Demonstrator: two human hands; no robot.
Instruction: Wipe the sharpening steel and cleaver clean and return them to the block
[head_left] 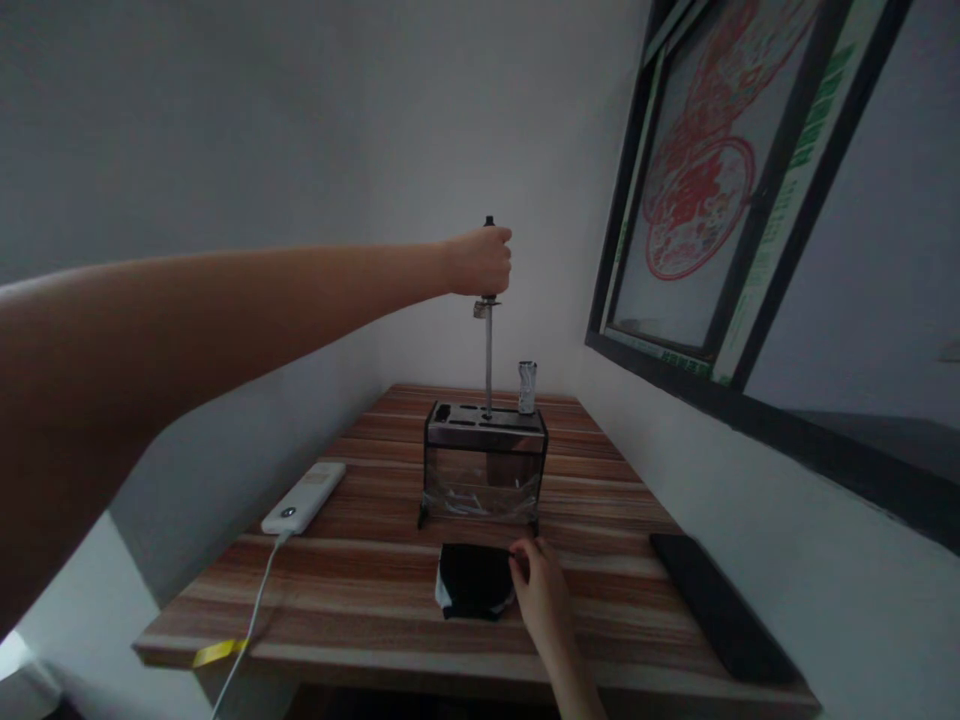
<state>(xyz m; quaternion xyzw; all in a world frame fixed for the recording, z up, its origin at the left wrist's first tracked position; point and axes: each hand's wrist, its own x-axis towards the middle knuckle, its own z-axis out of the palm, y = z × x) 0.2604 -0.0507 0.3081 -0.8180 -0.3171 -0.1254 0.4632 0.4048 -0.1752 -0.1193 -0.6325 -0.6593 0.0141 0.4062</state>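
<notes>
My left hand is wrapped around the black handle of a honing steel, at the end of my outstretched arm. Its thin metal rod runs straight down to a hole in the top of a knife block with see-through walls. Near the table's front, my right hand has thumb and forefinger pinched at the right edge of a black cloth with white showing at its sides. A shiny silver upright piece stands at the block's right end; its kind is unclear.
A white power strip or power bank with a white cable lies at left. Yellow tape is at the front edge of the wooden table. A flat black object lies at right, below a framed window.
</notes>
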